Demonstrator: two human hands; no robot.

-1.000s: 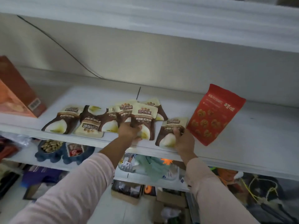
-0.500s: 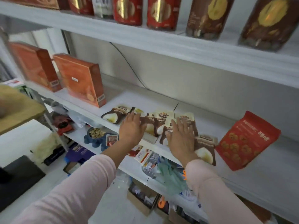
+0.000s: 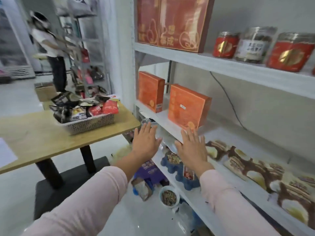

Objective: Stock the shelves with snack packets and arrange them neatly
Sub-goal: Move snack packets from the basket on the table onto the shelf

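Head view: left hand [image 3: 146, 142] and right hand [image 3: 192, 147] hang mid-frame, fingers straight and spread, holding nothing; brown snack packets [image 3: 255, 166] lie lower right on the shelf [image 3: 252, 189].

A wooden table [image 3: 42, 138] stands at nine o'clock, with a person [image 3: 51, 48] in a white top beyond it at ten. Two orange boxes [image 3: 150, 91] stand upright near twelve, red-labelled jars [image 3: 225, 46] sit at two, and a small round bowl [image 3: 169, 195] lies on the floor at six.
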